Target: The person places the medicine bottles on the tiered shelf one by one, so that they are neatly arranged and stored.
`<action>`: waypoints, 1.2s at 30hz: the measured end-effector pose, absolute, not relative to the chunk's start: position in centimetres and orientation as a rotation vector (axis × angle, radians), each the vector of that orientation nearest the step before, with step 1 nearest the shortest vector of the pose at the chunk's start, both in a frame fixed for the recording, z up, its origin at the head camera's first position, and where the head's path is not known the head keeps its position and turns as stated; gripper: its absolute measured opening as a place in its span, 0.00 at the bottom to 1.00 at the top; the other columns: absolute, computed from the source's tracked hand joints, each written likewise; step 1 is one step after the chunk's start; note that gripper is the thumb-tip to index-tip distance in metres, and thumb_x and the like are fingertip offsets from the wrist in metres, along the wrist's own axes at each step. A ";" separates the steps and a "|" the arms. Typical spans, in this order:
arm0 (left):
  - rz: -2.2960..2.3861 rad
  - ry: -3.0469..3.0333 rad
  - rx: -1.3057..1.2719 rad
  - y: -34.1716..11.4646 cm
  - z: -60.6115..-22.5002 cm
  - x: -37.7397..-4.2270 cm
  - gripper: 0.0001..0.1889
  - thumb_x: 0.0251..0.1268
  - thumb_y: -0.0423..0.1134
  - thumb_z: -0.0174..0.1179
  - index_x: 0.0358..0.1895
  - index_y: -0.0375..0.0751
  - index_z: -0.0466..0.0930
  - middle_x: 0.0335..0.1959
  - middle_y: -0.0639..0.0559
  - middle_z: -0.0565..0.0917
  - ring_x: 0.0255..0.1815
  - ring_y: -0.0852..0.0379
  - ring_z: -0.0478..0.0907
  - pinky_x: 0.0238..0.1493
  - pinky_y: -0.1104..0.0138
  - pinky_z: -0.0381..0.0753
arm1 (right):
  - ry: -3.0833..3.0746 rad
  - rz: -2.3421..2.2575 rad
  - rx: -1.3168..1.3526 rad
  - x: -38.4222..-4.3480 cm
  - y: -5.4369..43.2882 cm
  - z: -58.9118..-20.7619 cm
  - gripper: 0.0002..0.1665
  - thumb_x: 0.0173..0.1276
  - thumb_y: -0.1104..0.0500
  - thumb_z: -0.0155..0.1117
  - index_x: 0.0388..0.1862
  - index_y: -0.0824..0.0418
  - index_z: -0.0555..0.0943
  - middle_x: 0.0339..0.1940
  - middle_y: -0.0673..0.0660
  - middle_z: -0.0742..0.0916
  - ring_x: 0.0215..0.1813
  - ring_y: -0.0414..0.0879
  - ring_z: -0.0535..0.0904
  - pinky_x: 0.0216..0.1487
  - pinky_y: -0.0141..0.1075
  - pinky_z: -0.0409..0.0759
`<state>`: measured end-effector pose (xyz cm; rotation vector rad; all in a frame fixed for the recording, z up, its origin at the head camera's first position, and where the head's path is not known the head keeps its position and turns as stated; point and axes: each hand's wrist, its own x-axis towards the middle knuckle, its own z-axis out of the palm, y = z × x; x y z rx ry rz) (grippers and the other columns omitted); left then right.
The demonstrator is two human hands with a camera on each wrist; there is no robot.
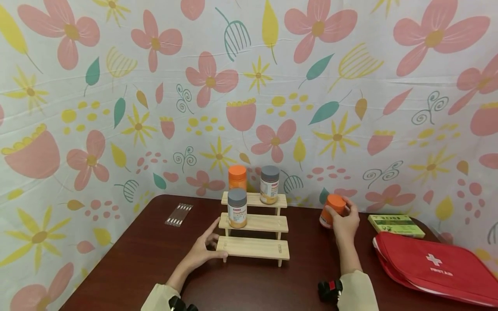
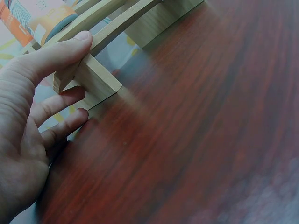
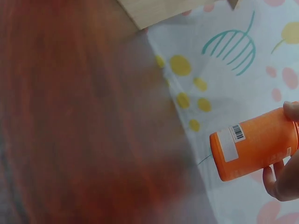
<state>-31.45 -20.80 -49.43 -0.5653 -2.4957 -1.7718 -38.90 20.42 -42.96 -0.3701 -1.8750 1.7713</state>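
A three-step wooden display rack [image 1: 254, 247] stands in mid-table. My left hand [image 1: 200, 250] holds the left end of its lowest step; in the left wrist view the thumb [image 2: 77, 44] lies on the board and other fingers are beside the leg. On the top step sit an orange-capped bottle [image 1: 237, 173], partly hidden, and a grey-capped bottle [image 1: 269, 185]. Another grey-capped bottle [image 1: 237, 209] occupies the left of the middle step. Right of the rack, my right hand [image 1: 346, 222] grips an orange bottle [image 3: 257, 142], tilted; whether its base touches the table I cannot tell.
A red first aid pouch [image 1: 439, 270] lies at the table's right side, with a green-and-yellow box [image 1: 396, 226] behind it. Left of the rack is a clear pack of cotton swabs [image 1: 179, 214]. A flower-patterned curtain [image 1: 210, 125] hangs along the back edge.
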 end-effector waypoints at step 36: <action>-1.770 -2.510 -0.553 -20.7 -49.3 -31.5 0.56 0.51 0.38 0.74 0.80 0.51 0.45 0.44 0.41 0.84 0.35 0.58 0.78 0.44 0.67 0.75 | -1.885 2.071 0.165 -35.1 12.9 -36.8 0.37 0.64 0.66 0.67 0.70 0.60 0.65 0.49 0.36 0.80 0.51 0.34 0.76 0.51 0.23 0.75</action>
